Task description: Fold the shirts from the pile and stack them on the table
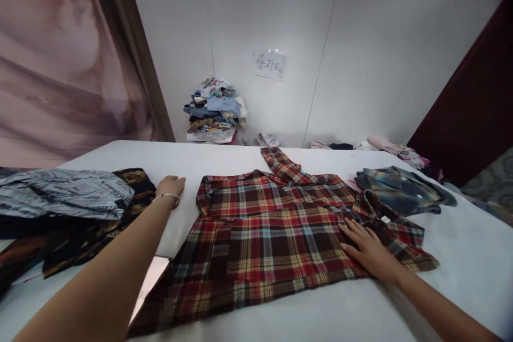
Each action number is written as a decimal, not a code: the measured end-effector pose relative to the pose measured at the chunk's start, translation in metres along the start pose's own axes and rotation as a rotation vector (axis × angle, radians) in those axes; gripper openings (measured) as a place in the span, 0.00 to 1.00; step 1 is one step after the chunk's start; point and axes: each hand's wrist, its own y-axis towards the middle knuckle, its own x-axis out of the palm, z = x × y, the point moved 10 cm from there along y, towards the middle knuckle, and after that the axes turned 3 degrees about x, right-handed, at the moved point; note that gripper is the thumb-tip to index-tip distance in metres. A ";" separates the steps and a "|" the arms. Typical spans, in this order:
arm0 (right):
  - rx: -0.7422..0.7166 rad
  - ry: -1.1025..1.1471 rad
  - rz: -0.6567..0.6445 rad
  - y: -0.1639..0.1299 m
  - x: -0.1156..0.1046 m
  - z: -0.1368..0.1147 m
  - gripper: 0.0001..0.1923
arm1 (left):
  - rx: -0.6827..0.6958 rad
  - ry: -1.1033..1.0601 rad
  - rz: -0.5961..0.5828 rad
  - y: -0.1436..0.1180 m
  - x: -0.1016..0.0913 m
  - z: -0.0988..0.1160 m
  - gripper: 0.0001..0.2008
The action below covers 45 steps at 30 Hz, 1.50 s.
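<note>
Two bare hands at a plaid shirt spread on a white table.

The right hand (366, 248) lies flat, fingers released and spread, on the soft red-and-yellow plaid shirt (264, 235) beside its rumpled sleeve. The left hand (171, 186), loosely curled and seemingly holding nothing, rests on bare white table (120, 155) just off the collar corner. Silvery crinkled cloth (64, 192) lies left; a folded blue-grey shirt (401, 189) lies right, apart.

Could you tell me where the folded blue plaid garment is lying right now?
The folded blue plaid garment lies on the white table at far right, just beyond the red plaid shirt.
</note>
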 end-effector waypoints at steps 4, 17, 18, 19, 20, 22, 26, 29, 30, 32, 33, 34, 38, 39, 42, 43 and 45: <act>-0.108 0.048 0.184 0.057 -0.059 -0.045 0.22 | 0.099 -0.031 0.018 -0.014 0.024 0.036 0.24; 0.242 0.230 0.047 0.275 -0.031 -0.141 0.25 | 0.188 0.195 -0.157 0.000 0.078 0.074 0.25; 0.246 0.268 0.056 0.280 -0.028 -0.139 0.21 | 0.182 0.201 -0.163 0.004 0.079 0.072 0.24; 0.243 0.313 0.071 0.284 -0.028 -0.138 0.17 | 0.182 0.209 -0.164 0.007 0.079 0.073 0.24; 0.236 0.367 0.095 0.287 -0.032 -0.136 0.14 | 0.185 0.219 -0.165 0.009 0.079 0.074 0.22; 0.218 0.489 0.161 0.289 -0.046 -0.129 0.16 | 0.197 0.238 -0.166 0.013 0.078 0.080 0.18; 0.146 0.851 0.400 0.261 -0.102 -0.085 0.24 | 0.220 0.244 -0.131 0.011 0.063 0.089 0.13; -0.028 1.281 0.584 0.195 -0.134 -0.030 0.24 | 0.236 0.220 -0.075 0.000 0.042 0.089 0.13; -0.042 1.273 0.519 0.171 -0.131 -0.017 0.24 | 0.262 0.212 -0.055 -0.007 0.035 0.089 0.13; 0.033 1.176 0.356 0.120 -0.110 0.009 0.23 | 0.368 0.199 -0.015 -0.026 0.024 0.094 0.12; 0.083 1.152 0.234 0.096 -0.092 0.019 0.23 | 0.441 0.193 0.000 -0.038 0.020 0.097 0.11; 0.138 1.132 0.128 0.072 -0.074 0.027 0.23 | 0.509 0.186 0.007 -0.051 0.017 0.100 0.10; 0.311 0.994 -0.055 0.021 -0.040 0.039 0.27 | 0.634 0.101 -0.066 -0.091 0.023 0.101 0.12; 0.315 0.936 -0.022 0.023 -0.045 0.037 0.28 | 0.635 0.075 -0.090 -0.097 0.025 0.100 0.13; 0.256 0.717 0.124 0.049 -0.072 0.014 0.31 | 0.633 0.061 -0.106 -0.109 0.027 0.100 0.12; 0.225 0.632 0.147 0.062 -0.078 0.001 0.31 | 0.633 0.081 -0.102 -0.112 0.028 0.100 0.11; 0.180 0.481 0.127 0.085 -0.078 -0.027 0.33 | 0.635 0.136 -0.105 -0.117 0.028 0.101 0.11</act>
